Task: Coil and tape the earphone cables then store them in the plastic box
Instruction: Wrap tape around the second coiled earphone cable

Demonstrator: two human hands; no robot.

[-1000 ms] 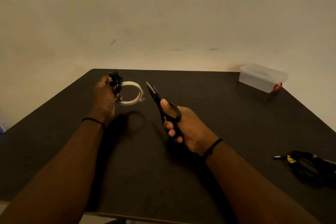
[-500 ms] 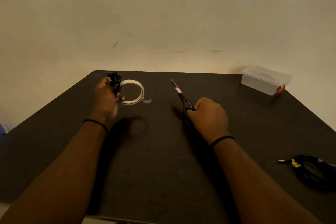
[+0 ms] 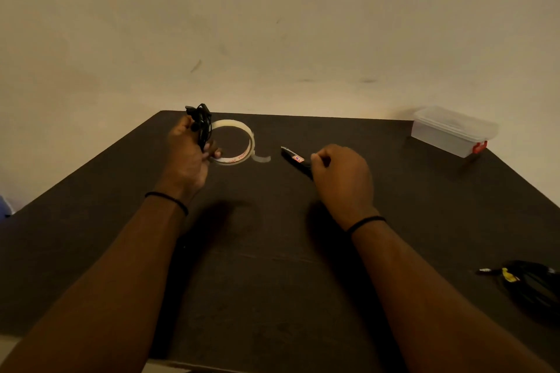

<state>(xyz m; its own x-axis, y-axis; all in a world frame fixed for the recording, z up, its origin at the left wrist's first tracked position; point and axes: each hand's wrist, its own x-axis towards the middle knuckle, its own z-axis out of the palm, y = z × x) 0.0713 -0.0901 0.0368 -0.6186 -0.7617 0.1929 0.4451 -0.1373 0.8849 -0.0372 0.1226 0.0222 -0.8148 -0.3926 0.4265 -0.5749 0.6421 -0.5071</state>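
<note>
Scissors (image 3: 295,158) bear red label, writing illegible

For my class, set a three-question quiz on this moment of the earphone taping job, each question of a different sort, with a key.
1. True or false: the plastic box has its lid off.
2. Which hand grips the coiled earphone cable? A) left hand B) right hand C) neither
3. Fill in: the right hand holds the ______ low over the table.

Key
1. False: the lid is on, and the box stands at the table's far right corner.
2. A: the left hand holds it up beside the tape roll.
3. scissors
</note>
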